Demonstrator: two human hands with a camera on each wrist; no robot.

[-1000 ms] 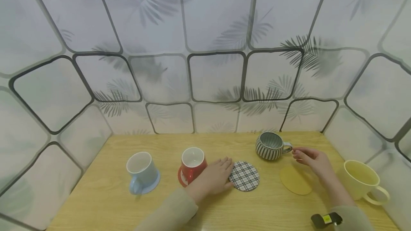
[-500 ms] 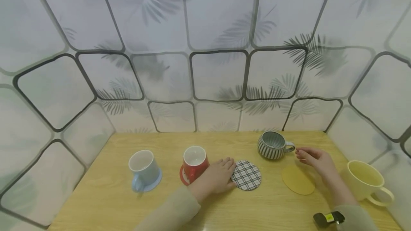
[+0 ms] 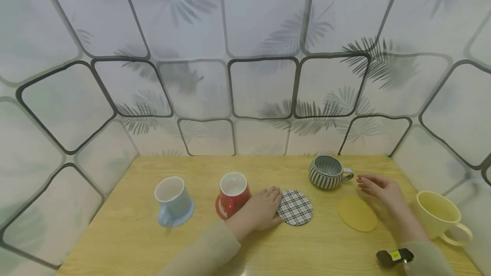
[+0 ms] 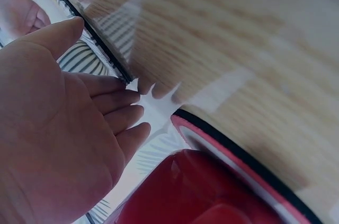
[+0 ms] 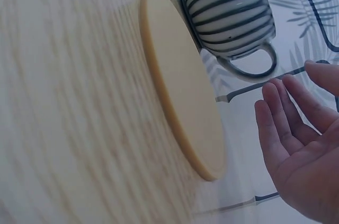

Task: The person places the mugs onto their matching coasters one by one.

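Note:
My left hand (image 3: 258, 210) lies palm down, fingers extended, between the red mug (image 3: 233, 195) and a black-and-white plaid coaster (image 3: 295, 208). In the left wrist view its thumb and a fingertip reach the edge of the plaid coaster (image 4: 100, 41). My right hand (image 3: 381, 188) hovers beside a black-and-white striped cup (image 3: 324, 176), fingers loosely bent and holding nothing. A small gap separates its fingertips from the cup's handle (image 5: 267, 68). Below that hand lies a round yellow coaster (image 3: 357, 214). The red mug stands on a red coaster (image 4: 183, 128).
A light blue mug (image 3: 172, 199) stands on a blue coaster (image 3: 188, 216) at the left. The large yellow mug (image 3: 437, 214) is at the right, beside the right forearm. Patterned walls (image 3: 261, 135) enclose the wooden table (image 3: 291, 250) at the back and sides.
The right fingertips have drawn slightly away from the striped cup's handle. The head view has shifted a little; the left hand, mugs and coasters keep their places.

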